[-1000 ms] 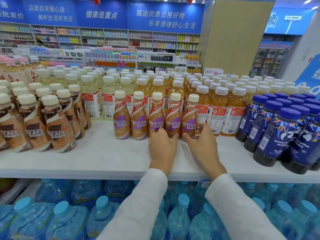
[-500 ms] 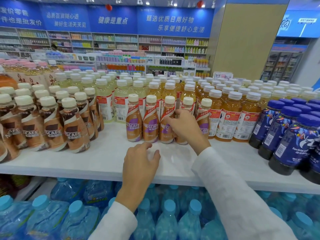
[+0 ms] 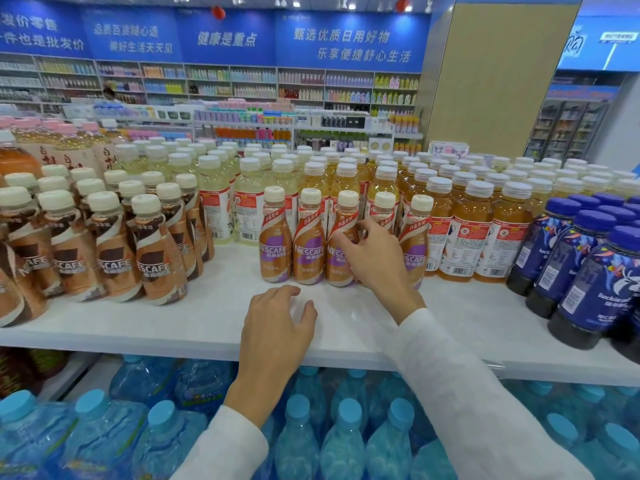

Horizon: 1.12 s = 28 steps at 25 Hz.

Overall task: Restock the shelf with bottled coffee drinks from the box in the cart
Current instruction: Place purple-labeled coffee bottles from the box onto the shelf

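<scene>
Fingers (image 3: 371, 227) of the right hand (image 3: 375, 254) curl round a smooth, waisted plastic coffee bottle (image 3: 383, 206); left hand (image 3: 277, 327), nearer than those fingers, rests slack on the glossy white shelf (image 3: 173, 317).

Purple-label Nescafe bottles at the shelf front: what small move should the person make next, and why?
Probably ease the fourth Nescafe bottle from the left into line with its row, then let go. The right hand curls round it, between close neighbours; the left hand is empty over the white shelf, with no new bottle to place.
</scene>
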Motion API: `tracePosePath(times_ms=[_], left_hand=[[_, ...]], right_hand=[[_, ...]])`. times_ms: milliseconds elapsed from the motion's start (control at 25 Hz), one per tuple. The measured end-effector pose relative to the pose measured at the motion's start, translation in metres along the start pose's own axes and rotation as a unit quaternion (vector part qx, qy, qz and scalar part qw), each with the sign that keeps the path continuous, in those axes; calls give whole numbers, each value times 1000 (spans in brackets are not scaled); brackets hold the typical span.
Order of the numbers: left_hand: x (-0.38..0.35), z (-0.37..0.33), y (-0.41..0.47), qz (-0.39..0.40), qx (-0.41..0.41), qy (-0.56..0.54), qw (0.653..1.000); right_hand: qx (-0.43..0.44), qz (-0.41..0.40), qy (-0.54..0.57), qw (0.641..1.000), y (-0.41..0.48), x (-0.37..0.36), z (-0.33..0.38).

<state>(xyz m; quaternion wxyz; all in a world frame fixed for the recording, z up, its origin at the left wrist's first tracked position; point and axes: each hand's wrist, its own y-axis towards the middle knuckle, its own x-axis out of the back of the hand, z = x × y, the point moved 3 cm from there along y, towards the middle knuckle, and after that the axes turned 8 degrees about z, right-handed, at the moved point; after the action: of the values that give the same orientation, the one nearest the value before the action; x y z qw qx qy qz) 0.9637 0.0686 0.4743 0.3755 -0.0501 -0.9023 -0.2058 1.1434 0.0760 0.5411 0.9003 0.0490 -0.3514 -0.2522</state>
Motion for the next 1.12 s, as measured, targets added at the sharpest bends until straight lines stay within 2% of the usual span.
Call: tracePosePath(times_ms=[280,680,920,1120], left_hand=[[6,7,-12,5,-10,-46,999],[38,43,-86,32,-48,-188,980],[45,87,-153,19,-17,-189,982],[70,148,-253,18,93,-172,980]], right_hand=[[-19,9,13,1000,-30,2,-13],[-66,-33,37,997,-181,-2,-31],[-107,-27,56,992,-275,-26,-40],[-125,-35,60,990,-370,-74,-65]])
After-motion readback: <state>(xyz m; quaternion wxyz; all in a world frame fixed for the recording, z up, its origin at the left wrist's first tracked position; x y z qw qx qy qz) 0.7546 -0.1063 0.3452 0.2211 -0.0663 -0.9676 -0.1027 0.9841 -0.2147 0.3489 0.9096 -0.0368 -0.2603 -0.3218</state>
